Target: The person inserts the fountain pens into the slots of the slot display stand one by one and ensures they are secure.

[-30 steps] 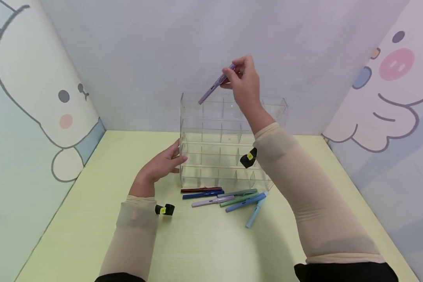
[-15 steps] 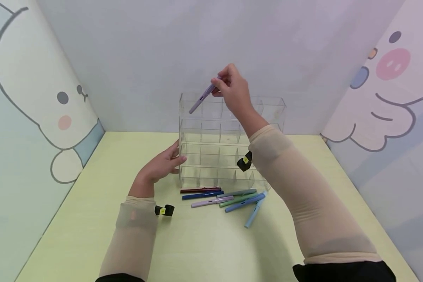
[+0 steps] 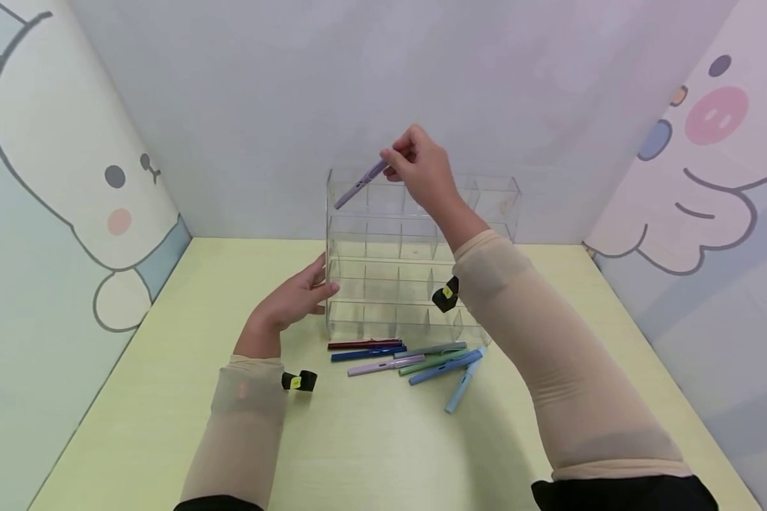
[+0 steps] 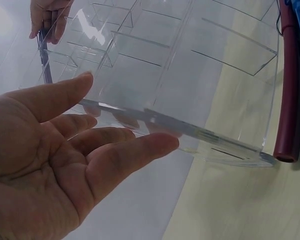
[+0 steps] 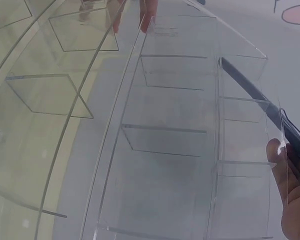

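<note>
A clear acrylic rack (image 3: 381, 268) with stepped, divided rows stands on the table. My left hand (image 3: 292, 296) rests against its left side, and in the left wrist view the fingers (image 4: 130, 155) look loosely extended at the side panel. Above the top row, my right hand (image 3: 422, 167) pinches a purple pen (image 3: 361, 184) near its upper end. The pen slants down to the left, its lower tip by the top-left compartment. In the right wrist view the pen (image 5: 260, 100) shows dark through the clear walls; whether its tip is inside the compartment I cannot tell.
In front of the rack lie several pens: a dark red pen (image 3: 364, 345), a dark blue pen (image 3: 367, 353), a lilac pen (image 3: 385, 365), a green pen (image 3: 431, 363), a light blue pen (image 3: 463, 387) and others. A pale wall (image 3: 256, 142) stands behind.
My right hand has moved left and down with the purple pen, bringing its tip to the rack's top-left corner. The left hand and the pens on the table have stayed in place.
</note>
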`<state>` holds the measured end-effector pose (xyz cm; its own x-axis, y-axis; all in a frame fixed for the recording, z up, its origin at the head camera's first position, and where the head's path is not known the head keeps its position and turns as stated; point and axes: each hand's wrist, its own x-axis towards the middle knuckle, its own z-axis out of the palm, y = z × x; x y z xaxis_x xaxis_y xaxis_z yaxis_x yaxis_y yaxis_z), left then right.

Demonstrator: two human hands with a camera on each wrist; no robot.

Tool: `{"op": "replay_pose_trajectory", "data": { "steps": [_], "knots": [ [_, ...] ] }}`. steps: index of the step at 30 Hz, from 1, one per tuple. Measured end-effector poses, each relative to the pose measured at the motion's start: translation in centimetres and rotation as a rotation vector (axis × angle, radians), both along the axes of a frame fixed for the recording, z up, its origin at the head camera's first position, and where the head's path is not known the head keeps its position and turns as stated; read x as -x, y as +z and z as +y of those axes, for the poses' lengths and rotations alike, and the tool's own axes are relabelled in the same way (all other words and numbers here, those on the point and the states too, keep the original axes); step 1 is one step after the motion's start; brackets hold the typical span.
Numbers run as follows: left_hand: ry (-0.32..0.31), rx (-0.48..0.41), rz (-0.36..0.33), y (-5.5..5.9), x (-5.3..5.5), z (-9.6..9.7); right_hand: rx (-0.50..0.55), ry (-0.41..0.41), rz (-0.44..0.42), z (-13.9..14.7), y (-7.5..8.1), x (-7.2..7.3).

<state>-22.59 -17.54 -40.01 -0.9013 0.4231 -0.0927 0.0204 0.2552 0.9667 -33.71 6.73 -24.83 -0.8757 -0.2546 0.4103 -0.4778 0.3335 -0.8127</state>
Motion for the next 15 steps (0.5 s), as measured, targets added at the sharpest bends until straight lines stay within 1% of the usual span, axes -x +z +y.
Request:
{"op": "replay_pose_trajectory", "data": {
  "steps": [6,11,13,15],
  "knots": [
    [-0.003,-0.008,-0.004,-0.1,0.1,-0.2,-0.038,0.004,-0.012,0.1,0.0,0.1],
    [0.001,-0.005,-0.007,-0.3,0.1,-0.3,-0.036,-0.008,-0.033,0.5,1.2,-1.7],
    [0.005,0.003,-0.003,-0.3,0.1,-0.3,-0.023,-0.014,-0.037,0.9,1.9,-2.5],
    [0.004,0.009,0.003,-0.4,0.2,-0.3,0.002,-0.009,-0.036,1.6,2.2,-2.8]
  ]
}}
